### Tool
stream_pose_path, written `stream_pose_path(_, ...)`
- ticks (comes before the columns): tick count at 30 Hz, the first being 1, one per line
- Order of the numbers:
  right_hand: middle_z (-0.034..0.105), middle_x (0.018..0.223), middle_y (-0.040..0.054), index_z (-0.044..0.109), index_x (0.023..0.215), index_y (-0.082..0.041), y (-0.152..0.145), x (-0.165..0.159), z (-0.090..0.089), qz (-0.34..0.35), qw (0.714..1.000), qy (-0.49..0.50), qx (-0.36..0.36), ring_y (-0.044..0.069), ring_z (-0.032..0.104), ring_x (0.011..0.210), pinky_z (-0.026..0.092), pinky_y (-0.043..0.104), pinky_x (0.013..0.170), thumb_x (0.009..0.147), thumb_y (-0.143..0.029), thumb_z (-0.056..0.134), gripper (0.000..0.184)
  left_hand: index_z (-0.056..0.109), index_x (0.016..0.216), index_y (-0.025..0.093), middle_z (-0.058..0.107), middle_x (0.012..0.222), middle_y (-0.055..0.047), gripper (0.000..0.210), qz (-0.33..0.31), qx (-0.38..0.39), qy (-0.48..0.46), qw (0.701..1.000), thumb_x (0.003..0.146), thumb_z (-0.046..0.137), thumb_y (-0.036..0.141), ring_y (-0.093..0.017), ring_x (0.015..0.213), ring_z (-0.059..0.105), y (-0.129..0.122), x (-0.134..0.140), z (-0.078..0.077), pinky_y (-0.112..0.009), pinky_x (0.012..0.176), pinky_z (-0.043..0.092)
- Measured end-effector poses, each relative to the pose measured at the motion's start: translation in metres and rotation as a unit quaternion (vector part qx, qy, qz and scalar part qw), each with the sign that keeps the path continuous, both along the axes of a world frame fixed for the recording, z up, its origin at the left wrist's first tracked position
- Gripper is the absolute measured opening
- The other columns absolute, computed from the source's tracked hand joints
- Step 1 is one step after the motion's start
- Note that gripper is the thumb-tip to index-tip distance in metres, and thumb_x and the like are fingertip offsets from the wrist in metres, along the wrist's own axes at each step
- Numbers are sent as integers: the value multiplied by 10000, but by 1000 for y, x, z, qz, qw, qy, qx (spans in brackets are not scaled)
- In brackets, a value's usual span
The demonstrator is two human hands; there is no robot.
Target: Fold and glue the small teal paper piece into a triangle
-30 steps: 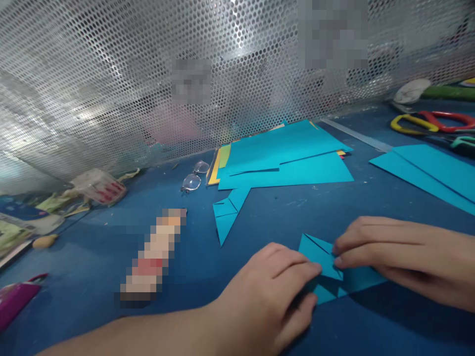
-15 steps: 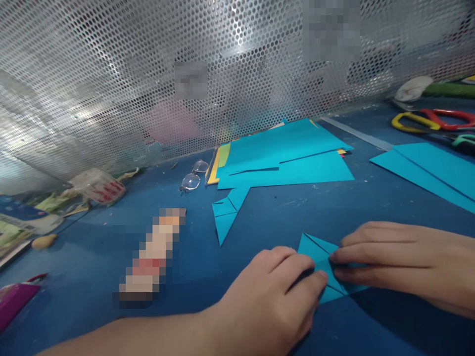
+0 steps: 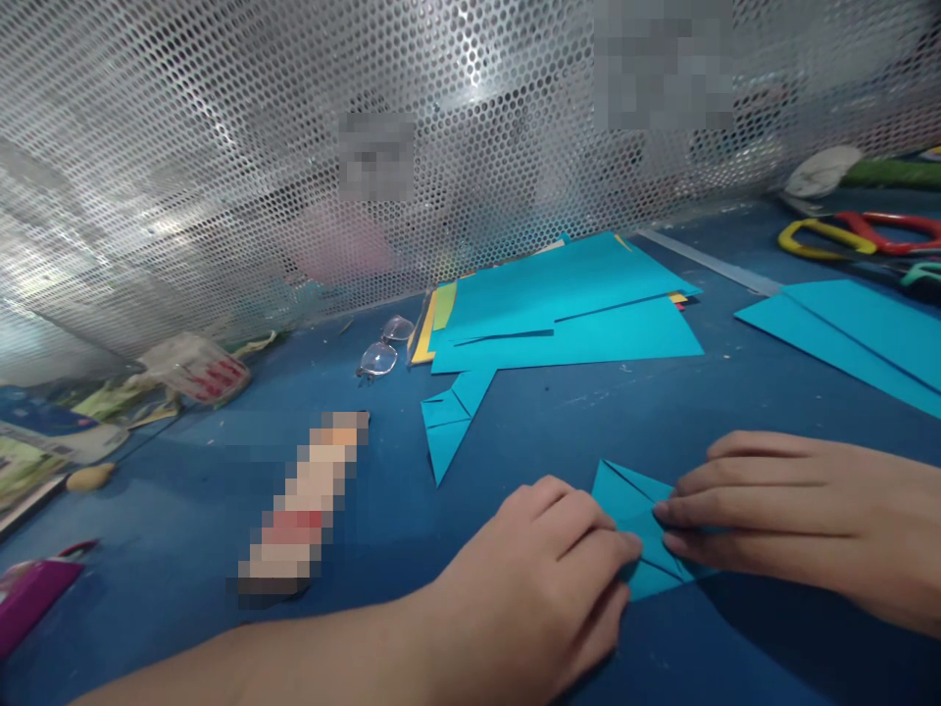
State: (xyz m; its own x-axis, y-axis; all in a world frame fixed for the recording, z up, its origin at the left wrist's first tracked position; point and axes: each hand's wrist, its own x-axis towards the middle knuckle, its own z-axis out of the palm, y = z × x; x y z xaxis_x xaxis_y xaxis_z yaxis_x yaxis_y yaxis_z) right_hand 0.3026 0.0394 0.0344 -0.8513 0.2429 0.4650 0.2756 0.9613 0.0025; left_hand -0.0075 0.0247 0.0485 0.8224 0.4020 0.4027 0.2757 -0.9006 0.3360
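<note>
A small folded piece of teal paper (image 3: 633, 500) lies on the blue table (image 3: 588, 412) near its front edge. My left hand (image 3: 544, 579) presses on the paper's left side with its fingers curled over it. My right hand (image 3: 779, 515) comes in from the right and pinches the paper's right part flat under its fingertips. Most of the paper is hidden under both hands. Only a pointed corner shows between them.
Another folded teal shape (image 3: 448, 422) lies further back. A stack of teal and coloured sheets (image 3: 566, 309) sits by the perforated metal screen (image 3: 294, 147). Glasses (image 3: 382, 348), scissors (image 3: 857, 233), a large teal sheet (image 3: 860, 333) and a blurred tube (image 3: 309, 505) lie around.
The right flap of the paper has been folded in, so less teal shows under my right hand. Both hands have drawn slightly closer together on it.
</note>
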Motion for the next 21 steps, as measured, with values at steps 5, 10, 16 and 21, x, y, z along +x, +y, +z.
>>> stream_pose_path(5,912,1220,-70,730,1379,-306,1,-2,0,-9,1000,-14,-13,120,860,1076,668,323,983,1296,-291,223,514,747,1347,108,797,1185,-159,228,16,-116,3,993,1164,662,215,-278,1092,756,4,-4,3,-387,1026,660)
stream_pose_path(10,901,1218,-90,705,1451,-315,0,-5,2,-8,1000,-5,-17,130,850,1018,650,335,900,1308,-329,233,493,729,1341,133,792,1276,-163,269,32,-175,-18,984,1079,726,192,-286,1185,758,6,-4,2,-400,1103,652)
stream_pose_path(16,880,1077,-19,726,1359,-249,-9,-7,-4,-7,999,-31,45,164,820,910,589,407,826,1268,-191,154,582,801,1210,81,790,1156,-166,228,0,-57,2,998,1155,623,213,-252,1029,747,9,-2,2,-325,1001,644)
stream_pose_path(21,878,1115,64,766,1327,-219,-17,-6,-16,-29,997,-48,58,266,800,941,540,526,898,1206,-129,264,524,833,1088,34,810,1027,-155,333,-27,62,20,997,1197,553,177,-248,895,737,12,2,5,-346,882,640)
